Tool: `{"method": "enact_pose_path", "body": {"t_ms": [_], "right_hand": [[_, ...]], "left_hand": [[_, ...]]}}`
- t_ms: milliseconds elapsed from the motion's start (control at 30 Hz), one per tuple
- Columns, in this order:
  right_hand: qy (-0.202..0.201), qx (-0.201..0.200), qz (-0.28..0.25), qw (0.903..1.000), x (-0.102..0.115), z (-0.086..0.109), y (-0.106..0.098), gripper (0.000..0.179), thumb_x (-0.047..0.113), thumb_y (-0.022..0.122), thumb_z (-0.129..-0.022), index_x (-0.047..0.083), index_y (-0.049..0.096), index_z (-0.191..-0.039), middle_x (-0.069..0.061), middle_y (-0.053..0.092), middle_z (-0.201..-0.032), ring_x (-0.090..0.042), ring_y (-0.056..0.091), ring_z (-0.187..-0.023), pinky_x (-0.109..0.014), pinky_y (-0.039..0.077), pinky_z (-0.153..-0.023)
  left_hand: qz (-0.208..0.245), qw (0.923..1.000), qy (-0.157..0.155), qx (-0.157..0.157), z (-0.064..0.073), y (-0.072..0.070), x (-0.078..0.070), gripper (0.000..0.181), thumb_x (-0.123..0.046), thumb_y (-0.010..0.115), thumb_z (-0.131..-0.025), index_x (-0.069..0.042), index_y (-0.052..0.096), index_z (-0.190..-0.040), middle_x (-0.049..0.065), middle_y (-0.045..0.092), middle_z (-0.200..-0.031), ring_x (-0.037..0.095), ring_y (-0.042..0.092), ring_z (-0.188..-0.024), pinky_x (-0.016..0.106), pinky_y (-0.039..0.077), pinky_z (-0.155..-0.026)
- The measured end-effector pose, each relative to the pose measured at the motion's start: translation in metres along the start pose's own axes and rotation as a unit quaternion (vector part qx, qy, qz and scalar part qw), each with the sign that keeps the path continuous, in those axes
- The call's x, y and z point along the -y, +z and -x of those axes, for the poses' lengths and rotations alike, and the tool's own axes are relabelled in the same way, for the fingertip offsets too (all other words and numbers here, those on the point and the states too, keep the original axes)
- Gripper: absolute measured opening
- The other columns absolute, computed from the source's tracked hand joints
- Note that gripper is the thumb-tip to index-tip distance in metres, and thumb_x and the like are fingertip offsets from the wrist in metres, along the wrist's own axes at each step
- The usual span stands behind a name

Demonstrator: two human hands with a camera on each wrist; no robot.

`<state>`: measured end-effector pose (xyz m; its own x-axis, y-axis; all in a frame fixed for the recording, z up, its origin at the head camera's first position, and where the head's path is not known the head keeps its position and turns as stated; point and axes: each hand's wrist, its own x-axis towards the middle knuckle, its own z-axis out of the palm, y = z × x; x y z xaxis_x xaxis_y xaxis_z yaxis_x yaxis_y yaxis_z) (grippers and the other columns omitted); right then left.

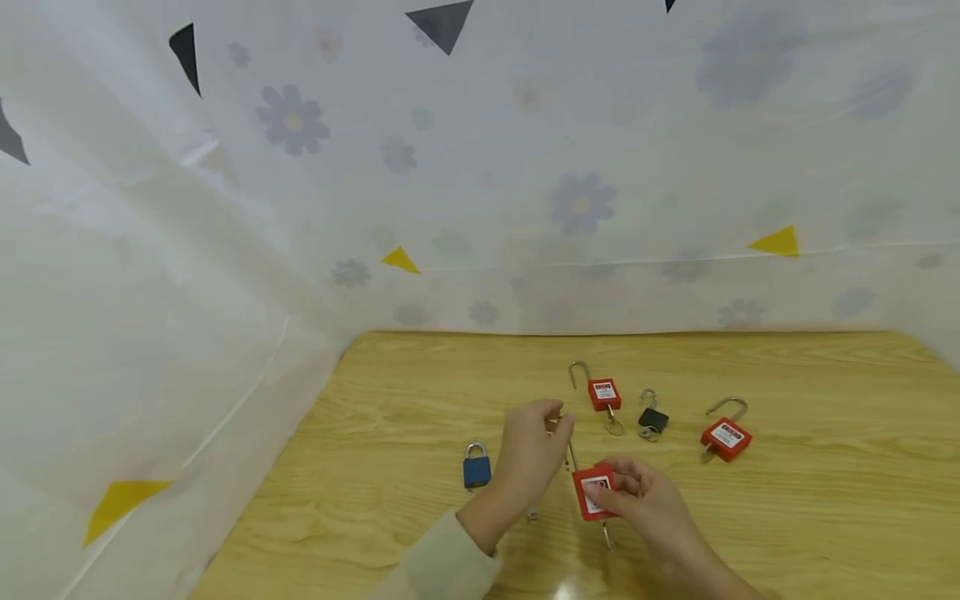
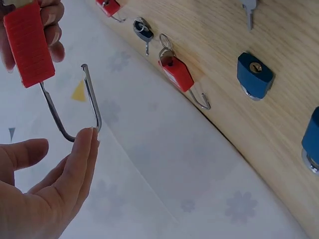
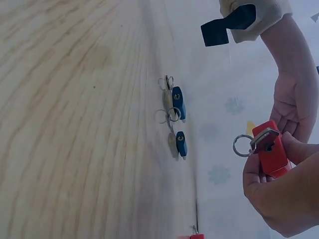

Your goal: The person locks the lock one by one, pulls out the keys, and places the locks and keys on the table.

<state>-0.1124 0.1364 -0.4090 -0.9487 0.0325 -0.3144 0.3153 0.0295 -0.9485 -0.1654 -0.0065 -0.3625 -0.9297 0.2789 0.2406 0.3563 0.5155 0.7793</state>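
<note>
My right hand [image 1: 652, 504] grips a red padlock [image 1: 588, 513] with a white label, thumb on its front, above the wooden table. Its metal shackle [image 2: 92, 97] stands unlocked, one end free of the body. A key [image 3: 264, 141] with a ring [image 3: 243, 146] sits in the padlock's bottom. At the shackle's curve, my left hand [image 1: 525, 450] touches the metal with extended fingertips. The left wrist view shows its thumb apart from the shackle. Left of this hand lies a blue padlock [image 1: 476, 472] with its shackle closed.
Behind and to the right lie two unlocked red padlocks [image 1: 604, 393] [image 1: 726, 439] and a small black one [image 1: 653, 419], also unlocked. Another blue padlock [image 2: 312, 139] and a loose key [image 2: 250, 14] appear in the left wrist view. A patterned white sheet [image 1: 480, 183] hangs behind the table [image 1: 360, 433].
</note>
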Motion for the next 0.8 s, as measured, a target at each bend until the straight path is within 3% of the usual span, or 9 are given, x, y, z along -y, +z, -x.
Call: {"method": "enact_pose_path", "body": {"t_ms": [133, 300, 533, 800], "right_hand": [[0.008, -0.012, 0.003, 0.9999, 0.0, 0.003, 0.004, 0.054, 0.016, 0.069, -0.083, -0.004, 0.042, -0.126, 0.001, 0.065, -0.091, -0.012, 0.059, -0.083, -0.026, 0.05, -0.073], [0.002, -0.014, 0.004, 0.9999, -0.003, 0.005, 0.006, 0.05, 0.015, 0.069, -0.083, -0.004, 0.043, -0.121, 0.0, 0.065, -0.088, -0.013, 0.059, -0.082, -0.027, 0.051, -0.073], [0.005, -0.04, 0.006, 0.9992, -0.006, 0.006, 0.009, 0.047, 0.012, 0.07, -0.082, -0.004, 0.046, -0.12, -0.002, 0.066, -0.09, -0.015, 0.06, -0.082, -0.026, 0.051, -0.071], [0.001, -0.049, 0.016, 0.9987, -0.005, 0.006, 0.009, 0.048, 0.013, 0.07, -0.083, -0.003, 0.046, -0.121, -0.002, 0.066, -0.092, -0.014, 0.059, -0.082, -0.027, 0.051, -0.07]], "left_hand": [[0.027, 0.9995, -0.014, -0.003, -0.004, 0.002, 0.005, 0.022, -0.011, 0.061, -0.089, 0.006, 0.066, -0.102, 0.016, 0.07, -0.095, 0.017, 0.066, -0.08, 0.016, 0.053, -0.061], [0.108, 0.9923, -0.061, -0.006, -0.008, 0.003, 0.009, 0.017, -0.007, 0.065, -0.085, 0.003, 0.068, -0.099, 0.013, 0.07, -0.092, 0.014, 0.066, -0.08, 0.019, 0.054, -0.066], [0.214, 0.9701, -0.114, -0.001, -0.01, 0.006, 0.013, 0.017, 0.001, 0.066, -0.082, 0.005, 0.067, -0.099, 0.015, 0.07, -0.091, 0.016, 0.068, -0.08, 0.022, 0.056, -0.068], [0.315, 0.9393, -0.136, 0.009, -0.012, 0.007, 0.016, 0.019, 0.002, 0.063, -0.084, 0.007, 0.065, -0.102, 0.02, 0.069, -0.098, 0.019, 0.069, -0.085, 0.027, 0.056, -0.074]]}}
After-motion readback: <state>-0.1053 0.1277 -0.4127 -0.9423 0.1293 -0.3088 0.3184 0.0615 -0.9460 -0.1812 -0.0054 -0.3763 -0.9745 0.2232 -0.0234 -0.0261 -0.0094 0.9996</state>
